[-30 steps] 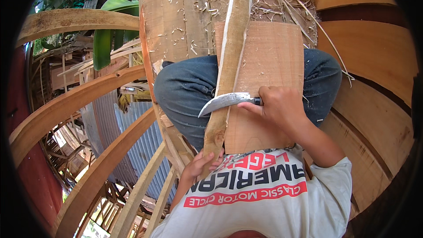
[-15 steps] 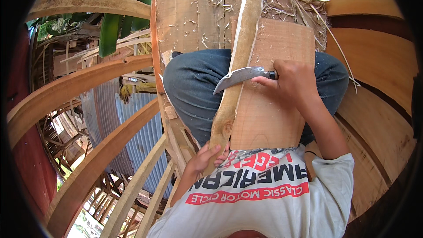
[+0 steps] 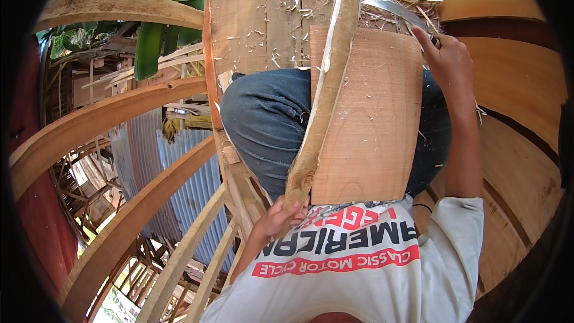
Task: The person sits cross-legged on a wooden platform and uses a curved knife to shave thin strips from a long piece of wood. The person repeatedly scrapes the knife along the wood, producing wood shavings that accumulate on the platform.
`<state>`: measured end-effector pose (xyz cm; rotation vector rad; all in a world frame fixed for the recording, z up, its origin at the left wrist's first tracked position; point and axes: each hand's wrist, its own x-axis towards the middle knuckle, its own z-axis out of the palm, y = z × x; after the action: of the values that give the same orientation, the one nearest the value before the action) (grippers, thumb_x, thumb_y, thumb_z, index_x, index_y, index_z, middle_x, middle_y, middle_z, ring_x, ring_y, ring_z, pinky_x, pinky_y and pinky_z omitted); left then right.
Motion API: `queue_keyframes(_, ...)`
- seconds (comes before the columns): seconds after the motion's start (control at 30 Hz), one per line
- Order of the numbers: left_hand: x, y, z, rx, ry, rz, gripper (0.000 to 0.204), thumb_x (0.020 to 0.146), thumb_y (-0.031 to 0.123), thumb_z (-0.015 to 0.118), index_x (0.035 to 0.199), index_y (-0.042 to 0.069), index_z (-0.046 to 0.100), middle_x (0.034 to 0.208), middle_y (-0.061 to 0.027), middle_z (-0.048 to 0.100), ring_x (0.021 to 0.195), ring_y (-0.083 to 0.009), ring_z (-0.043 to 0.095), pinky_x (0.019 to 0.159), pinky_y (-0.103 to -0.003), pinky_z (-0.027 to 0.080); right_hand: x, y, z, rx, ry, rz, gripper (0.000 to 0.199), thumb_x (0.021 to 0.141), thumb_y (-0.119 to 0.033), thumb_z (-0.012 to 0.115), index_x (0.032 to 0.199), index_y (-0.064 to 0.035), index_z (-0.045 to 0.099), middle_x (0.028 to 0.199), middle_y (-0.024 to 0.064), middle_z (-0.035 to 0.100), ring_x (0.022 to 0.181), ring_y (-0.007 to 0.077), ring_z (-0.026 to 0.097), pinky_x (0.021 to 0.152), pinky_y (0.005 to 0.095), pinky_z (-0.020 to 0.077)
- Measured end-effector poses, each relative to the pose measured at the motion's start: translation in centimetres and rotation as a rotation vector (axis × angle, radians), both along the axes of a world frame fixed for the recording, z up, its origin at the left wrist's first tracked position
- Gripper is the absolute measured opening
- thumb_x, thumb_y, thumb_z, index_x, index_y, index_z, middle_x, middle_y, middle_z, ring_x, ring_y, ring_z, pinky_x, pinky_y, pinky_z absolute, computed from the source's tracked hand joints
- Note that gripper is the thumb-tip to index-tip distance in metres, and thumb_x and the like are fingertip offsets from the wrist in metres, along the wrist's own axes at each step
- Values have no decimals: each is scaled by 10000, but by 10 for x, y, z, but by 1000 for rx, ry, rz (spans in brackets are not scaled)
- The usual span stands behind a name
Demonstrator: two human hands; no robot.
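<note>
A long wooden strip (image 3: 329, 93) runs from my waist away over my lap, its edge pale where it has been shaved. My left hand (image 3: 283, 215) is closed around the strip's near end. At the far right, my right hand (image 3: 447, 58) grips the dark handle of a curved knife (image 3: 397, 9). The blade points left and is apart from the strip, above the shavings. Under the strip lies a flat wooden board (image 3: 373, 119), resting across my thighs.
Curled wood shavings (image 3: 291, 0) litter the plank floor (image 3: 248, 30) ahead. Curved wooden ribs (image 3: 119, 104) stand on the left, with corrugated metal sheets (image 3: 191, 185) beyond them. Wide curved planks (image 3: 508, 72) form a wall on the right. A green leaf (image 3: 149, 42) hangs at the upper left.
My right hand has carried the knife away from the strip, forward and to the right. The strip's far end has shifted slightly right. My left hand keeps its hold.
</note>
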<state>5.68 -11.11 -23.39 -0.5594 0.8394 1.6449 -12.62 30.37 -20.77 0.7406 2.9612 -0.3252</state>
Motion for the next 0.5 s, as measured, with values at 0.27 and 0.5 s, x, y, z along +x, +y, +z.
queue_keyframes(0.27, -7, 2, 5, -3, -36, -8, 431, 956, 360, 582, 1166, 8, 450, 929, -37, 456, 748, -82, 416, 588, -206, 335, 83, -97, -1, -222, 21, 486, 693, 776, -712, 612, 547, -58, 616, 490, 128, 570, 450, 288, 610, 435, 371, 476)
queue_keyframes(0.5, -12, 12, 13, -47, 34, -17, 401, 978, 360, 542, 1166, 14, 466, 840, -21, 461, 705, -81, 401, 587, -213, 330, 41, -83, -9, -98, 15, 499, 744, 816, -722, 554, 595, -18, 646, 550, 165, 599, 527, 305, 644, 502, 393, 506)
